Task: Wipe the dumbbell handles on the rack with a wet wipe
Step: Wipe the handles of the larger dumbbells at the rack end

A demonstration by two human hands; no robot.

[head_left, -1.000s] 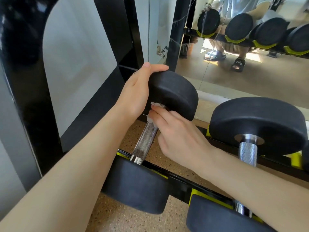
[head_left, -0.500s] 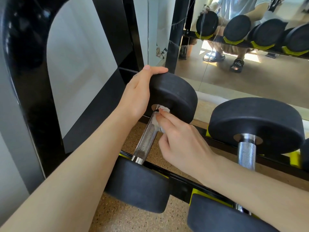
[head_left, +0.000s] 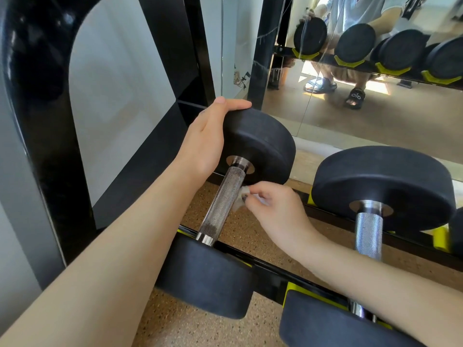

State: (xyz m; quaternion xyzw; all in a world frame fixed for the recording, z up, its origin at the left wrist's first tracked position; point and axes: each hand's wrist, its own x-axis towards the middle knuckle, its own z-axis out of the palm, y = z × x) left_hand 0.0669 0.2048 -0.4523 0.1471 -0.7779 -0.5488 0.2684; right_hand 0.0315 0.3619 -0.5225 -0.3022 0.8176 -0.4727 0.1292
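Observation:
A black dumbbell lies on the rack with its knurled steel handle (head_left: 224,201) running from the near head up to the far head (head_left: 265,144). My left hand (head_left: 209,139) grips the left side and top of the far head. My right hand (head_left: 278,211) pinches a small crumpled white wet wipe (head_left: 241,196) and presses it against the right side of the handle, about midway along. A darker patch shows on the handle's lower end.
A second dumbbell (head_left: 383,189) with a silver handle sits to the right on the black rack rail (head_left: 273,279) with yellow cradles. The black rack upright (head_left: 47,136) stands at the left. A mirror (head_left: 363,103) behind reflects more dumbbells and a person's legs. The floor is speckled cork.
My right hand with the wipe has slid from the handle's top end, by the far head, down to the right side of the handle's middle. My left hand has stayed on the far head.

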